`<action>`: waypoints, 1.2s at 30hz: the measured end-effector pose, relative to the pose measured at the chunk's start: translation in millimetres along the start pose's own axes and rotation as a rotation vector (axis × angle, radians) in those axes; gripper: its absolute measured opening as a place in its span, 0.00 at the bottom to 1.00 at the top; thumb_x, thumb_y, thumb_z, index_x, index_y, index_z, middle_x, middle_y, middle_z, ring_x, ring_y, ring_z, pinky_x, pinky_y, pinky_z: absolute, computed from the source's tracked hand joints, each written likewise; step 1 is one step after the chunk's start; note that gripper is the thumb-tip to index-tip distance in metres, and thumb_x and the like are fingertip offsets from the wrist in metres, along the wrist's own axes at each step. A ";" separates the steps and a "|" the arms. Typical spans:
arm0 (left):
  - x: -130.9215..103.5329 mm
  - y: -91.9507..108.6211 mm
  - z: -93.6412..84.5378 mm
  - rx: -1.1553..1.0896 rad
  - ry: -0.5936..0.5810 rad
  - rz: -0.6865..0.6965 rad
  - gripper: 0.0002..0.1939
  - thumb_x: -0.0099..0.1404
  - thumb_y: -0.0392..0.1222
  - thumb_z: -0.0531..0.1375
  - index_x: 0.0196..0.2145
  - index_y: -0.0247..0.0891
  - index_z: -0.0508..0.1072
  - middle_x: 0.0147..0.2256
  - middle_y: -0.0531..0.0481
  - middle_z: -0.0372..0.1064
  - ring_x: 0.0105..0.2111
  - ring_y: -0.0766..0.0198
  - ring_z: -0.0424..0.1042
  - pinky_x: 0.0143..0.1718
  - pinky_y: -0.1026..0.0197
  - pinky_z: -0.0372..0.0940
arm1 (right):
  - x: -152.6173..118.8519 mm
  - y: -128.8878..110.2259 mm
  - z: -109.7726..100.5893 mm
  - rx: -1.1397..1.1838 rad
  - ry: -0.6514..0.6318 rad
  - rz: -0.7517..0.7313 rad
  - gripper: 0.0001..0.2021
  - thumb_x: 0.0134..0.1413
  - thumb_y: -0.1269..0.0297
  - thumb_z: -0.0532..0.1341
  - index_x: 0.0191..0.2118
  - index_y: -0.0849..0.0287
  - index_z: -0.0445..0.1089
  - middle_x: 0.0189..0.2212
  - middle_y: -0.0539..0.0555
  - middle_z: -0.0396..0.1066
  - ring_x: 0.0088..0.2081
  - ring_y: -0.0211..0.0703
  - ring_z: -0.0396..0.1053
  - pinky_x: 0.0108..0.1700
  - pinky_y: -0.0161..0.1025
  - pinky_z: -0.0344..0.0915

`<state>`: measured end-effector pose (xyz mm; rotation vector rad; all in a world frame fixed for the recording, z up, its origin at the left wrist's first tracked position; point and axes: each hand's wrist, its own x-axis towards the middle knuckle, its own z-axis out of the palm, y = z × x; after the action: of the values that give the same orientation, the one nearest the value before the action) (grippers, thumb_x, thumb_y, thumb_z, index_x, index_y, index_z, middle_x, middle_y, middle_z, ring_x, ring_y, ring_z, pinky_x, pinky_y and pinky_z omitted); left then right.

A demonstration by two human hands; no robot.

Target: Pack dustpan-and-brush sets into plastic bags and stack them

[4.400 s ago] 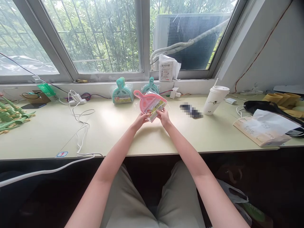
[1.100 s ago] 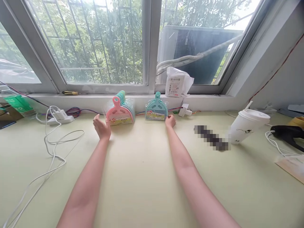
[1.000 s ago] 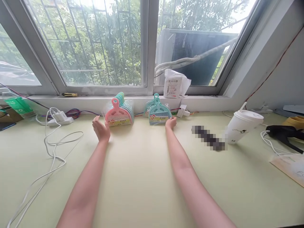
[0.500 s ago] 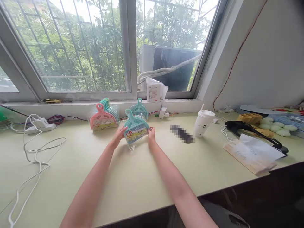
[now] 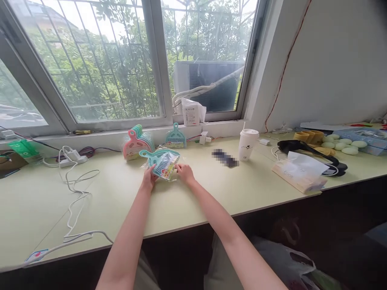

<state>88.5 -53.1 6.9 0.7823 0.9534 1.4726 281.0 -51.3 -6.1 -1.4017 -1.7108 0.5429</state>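
Note:
A teal dustpan set (image 5: 163,163) in clear plastic, with a printed label and a brush inside, tilts with its handle to the left. My left hand (image 5: 149,178) grips its lower left edge. At its right edge, my right hand (image 5: 184,173) pinches the wrapping near the label. Behind, one wrapped teal set (image 5: 175,137) stands against the wall under the window. A row of wrapped sets with a pink one (image 5: 134,145) in front and green ones behind stands to its left.
A white cup (image 5: 248,146) with a straw stands right of a blurred dark object (image 5: 225,158). White cables (image 5: 77,193) lie left. Farther right are a tissue pack (image 5: 298,175), a black strap-like item (image 5: 311,153) and pale green oval objects (image 5: 343,145).
The held teal set has turned counterclockwise, its handle now pointing left, and its label faces more to the right. My right hand has shifted to the label's edge. The camera view has shifted.

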 end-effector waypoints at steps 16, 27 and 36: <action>1.5 7.4 -13.1 0.420 -0.090 0.021 0.23 0.53 0.59 0.68 0.33 0.34 0.75 0.34 0.40 0.77 0.38 0.55 0.78 0.45 0.50 0.72 | 16.4 11.3 -27.9 0.889 -0.040 0.351 0.20 0.41 0.76 0.73 0.39 0.58 0.66 0.30 0.51 0.76 0.34 0.41 0.76 0.43 0.44 0.75; 10.0 26.1 -32.4 0.487 0.318 0.276 0.27 0.64 0.62 0.54 0.48 0.38 0.72 0.53 0.37 0.72 0.50 0.53 0.73 0.42 0.55 0.69 | 11.4 20.6 -52.1 0.925 -0.014 0.394 0.21 0.47 0.80 0.69 0.48 0.64 0.68 0.31 0.54 0.79 0.33 0.41 0.77 0.46 0.44 0.75; 1.1 15.0 -18.7 0.776 0.008 0.279 0.24 0.41 0.62 0.70 0.26 0.39 0.79 0.26 0.46 0.76 0.31 0.55 0.72 0.31 0.59 0.60 | 5.9 6.7 -50.6 0.789 -0.251 0.277 0.20 0.42 0.76 0.73 0.44 0.61 0.74 0.29 0.53 0.79 0.32 0.43 0.77 0.41 0.41 0.75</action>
<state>65.1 -54.6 11.9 1.5164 1.4943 1.3223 325.9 -52.7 18.8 -1.0040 -1.2475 1.4162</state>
